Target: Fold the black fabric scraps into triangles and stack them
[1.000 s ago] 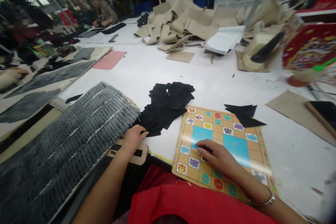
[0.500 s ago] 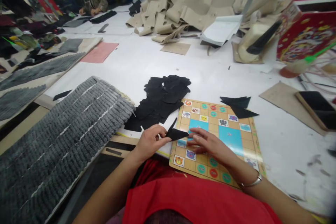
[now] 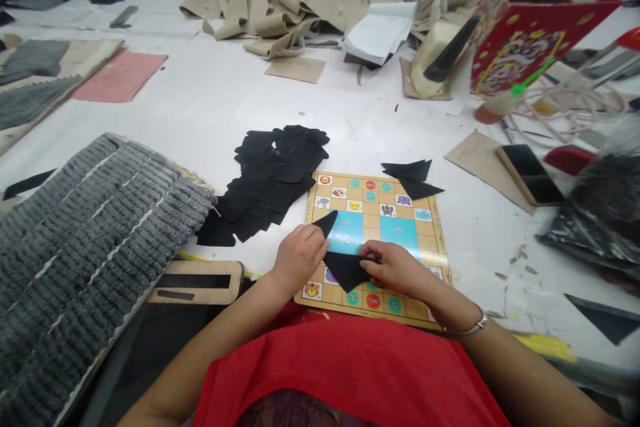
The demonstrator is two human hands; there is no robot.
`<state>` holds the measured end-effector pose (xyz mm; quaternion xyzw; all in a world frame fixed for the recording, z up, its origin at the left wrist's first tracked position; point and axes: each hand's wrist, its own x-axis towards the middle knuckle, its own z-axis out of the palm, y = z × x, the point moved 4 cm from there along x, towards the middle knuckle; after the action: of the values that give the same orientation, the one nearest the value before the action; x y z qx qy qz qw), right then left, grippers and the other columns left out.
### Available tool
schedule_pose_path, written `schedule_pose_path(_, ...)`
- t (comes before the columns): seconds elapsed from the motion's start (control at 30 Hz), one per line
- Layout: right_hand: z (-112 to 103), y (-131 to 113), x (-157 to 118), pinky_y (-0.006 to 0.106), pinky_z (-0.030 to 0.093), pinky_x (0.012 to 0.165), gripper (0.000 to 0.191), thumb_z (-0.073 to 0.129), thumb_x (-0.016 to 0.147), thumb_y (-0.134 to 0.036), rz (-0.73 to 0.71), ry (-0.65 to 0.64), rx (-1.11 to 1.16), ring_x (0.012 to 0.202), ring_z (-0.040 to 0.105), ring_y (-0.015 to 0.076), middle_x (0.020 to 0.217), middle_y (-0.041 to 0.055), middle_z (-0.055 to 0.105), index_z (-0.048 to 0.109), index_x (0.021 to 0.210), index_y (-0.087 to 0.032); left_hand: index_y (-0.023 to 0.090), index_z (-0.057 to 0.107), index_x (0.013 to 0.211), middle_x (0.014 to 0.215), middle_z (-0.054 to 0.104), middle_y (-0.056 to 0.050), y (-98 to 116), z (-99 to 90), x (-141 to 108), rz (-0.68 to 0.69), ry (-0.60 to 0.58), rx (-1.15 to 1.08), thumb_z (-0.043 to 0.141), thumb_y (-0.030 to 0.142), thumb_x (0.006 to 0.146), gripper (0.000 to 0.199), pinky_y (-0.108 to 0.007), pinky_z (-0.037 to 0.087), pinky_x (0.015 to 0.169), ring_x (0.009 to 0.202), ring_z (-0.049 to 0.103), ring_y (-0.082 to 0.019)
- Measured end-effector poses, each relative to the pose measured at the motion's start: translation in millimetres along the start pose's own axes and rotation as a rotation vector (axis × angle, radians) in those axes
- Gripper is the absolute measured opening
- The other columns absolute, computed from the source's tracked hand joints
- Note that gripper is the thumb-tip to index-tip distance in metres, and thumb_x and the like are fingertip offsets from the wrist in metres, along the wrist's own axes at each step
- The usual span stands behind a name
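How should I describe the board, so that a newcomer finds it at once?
The white table has a black pile near its front edge. Right of that, partly beneath the left hand and right hand, lies the board. Its tan grid with animal pictures and two blue blocks sets it apart from the plain pile.

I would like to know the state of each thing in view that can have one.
Left hand: holding black material
Right hand: holding a black piece
Board: flat, partly covered
Black pile: loosely heaped
Grey fabric: laid out
Red box: open
Phone: screen dark
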<state>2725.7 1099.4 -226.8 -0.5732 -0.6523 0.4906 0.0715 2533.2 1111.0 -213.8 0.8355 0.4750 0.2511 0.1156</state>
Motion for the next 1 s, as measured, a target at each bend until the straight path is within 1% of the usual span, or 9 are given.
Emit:
schedule_pose_path(0.1, 1.7, 1.2, -8.0, 0.023, 0.039, 0.052, 0.014, 0.049, 0.077, -0.026, -0.031, 0.032, -0.087, 0.053, 0.055, 0.0107, 0.069, -0.0003, 0.062, 0.057, 0.086, -0.018, 0.016, 0.059, 0.091, 0.097, 0.062, -0.007, 13.0, -5.4, -6.7, 0.122, 0.074, 0.109, 0.053, 0.034, 0.086, 0.020, -0.033, 0.040, 0.075, 0.087, 0.053, -0.019)
schedule_pose_path(0.17, 4.6, 1.3, -12.4, 0.024, 0.040, 0.056, 0.015, 0.048, 0.078, -0.027, -0.036, 0.052, -0.093, 0.057, 0.056, 0.0115, 0.072, 0.0001, 0.063, 0.056, 0.088, -0.019, 0.016, 0.059, 0.100, 0.102, 0.063, -0.007, 21.6, -6.4, -21.5, 0.191, 0.103, 0.138, 0.056, 0.033, 0.084, 0.024, -0.034, 0.039, 0.077, 0.092, 0.054, -0.020)
schedule_pose_path(0.27, 6.5, -0.9, -17.7, 0.024, 0.040, 0.061, 0.017, 0.048, 0.079, -0.028, -0.052, 0.083, -0.132, 0.068, 0.058, 0.0136, 0.079, 0.0010, 0.064, 0.056, 0.090, -0.019, 0.016, 0.060, 0.102, 0.102, 0.065, -0.005, 31.7, 1.0, -50.8, 0.318, 0.113, 0.182, 0.056, 0.027, 0.083, 0.022, -0.033, 0.038, 0.078, 0.093, 0.056, -0.019)
schedule_pose_path(0.4, 5.8, -10.9, -18.5, 0.025, 0.036, 0.059, 0.027, 0.046, 0.084, -0.044, -0.059, 0.046, -0.283, 0.068, 0.056, 0.0154, 0.078, 0.0021, 0.064, 0.058, 0.085, -0.020, 0.016, 0.062, 0.104, 0.111, 0.063, -0.005, 30.7, 15.9, -74.7, 0.339, 0.110, 0.283, 0.053, 0.029, 0.085, 0.025, -0.032, 0.038, 0.077, 0.098, 0.055, -0.018)
schedule_pose_path(0.47, 6.8, -18.4, -15.0, 0.025, 0.033, 0.056, 0.037, 0.041, 0.085, -0.052, -0.065, 0.024, -0.386, 0.064, 0.055, 0.0156, 0.072, 0.0029, 0.063, 0.059, 0.079, -0.020, 0.017, 0.061, 0.107, 0.115, 0.062, -0.005, 28.5, 19.3, -77.1, 0.338, 0.090, 0.310, 0.052, 0.031, 0.085, 0.028, -0.033, 0.038, 0.078, 0.100, 0.054, -0.018)
schedule_pose_path(0.53, 9.9, -25.7, -9.8, 0.025, 0.032, 0.054, 0.039, 0.039, 0.087, -0.051, -0.098, 0.048, -0.491, 0.061, 0.054, 0.0155, 0.070, 0.0038, 0.062, 0.059, 0.077, -0.020, 0.017, 0.061, 0.108, 0.116, 0.061, -0.005, 27.2, 18.7, -75.8, 0.332, 0.072, 0.324, 0.051, 0.033, 0.085, 0.029, -0.034, 0.038, 0.077, 0.100, 0.054, -0.019)
schedule_pose_path(0.73, 27.7, -31.6, -1.6, 0.025, 0.038, 0.061, 0.023, 0.043, 0.089, -0.033, -0.320, 0.233, -0.592, 0.070, 0.055, 0.0156, 0.077, 0.0057, 0.060, 0.061, 0.087, -0.018, 0.020, 0.061, 0.107, 0.120, 0.058, -0.007, 25.1, 14.1, -71.5, 0.272, 0.005, 0.326, 0.049, 0.037, 0.085, 0.030, -0.036, 0.037, 0.079, 0.102, 0.053, -0.022)
schedule_pose_path(0.87, 34.5, -26.2, -6.8, 0.028, 0.043, 0.067, 0.024, 0.041, 0.090, -0.024, -0.543, 0.371, -0.568, 0.078, 0.054, 0.0171, 0.084, 0.0090, 0.060, 0.062, 0.097, -0.016, 0.022, 0.061, 0.105, 0.120, 0.058, -0.007, 23.7, 14.8, -72.6, 0.272, 0.023, 0.322, 0.049, 0.037, 0.085, 0.029, -0.036, 0.037, 0.077, 0.099, 0.054, -0.022)
schedule_pose_path(1.0, 40.2, -15.1, -10.2, 0.030, 0.042, 0.069, 0.025, 0.042, 0.089, -0.019, -0.712, 0.368, -0.635, 0.079, 0.051, 0.0179, 0.089, 0.0101, 0.061, 0.061, 0.104, -0.013, 0.023, 0.061, 0.105, 0.117, 0.060, -0.006, 23.0, 14.0, -71.7, 0.253, 0.026, 0.309, 0.049, 0.038, 0.085, 0.029, -0.036, 0.036, 0.077, 0.097, 0.054, -0.022)
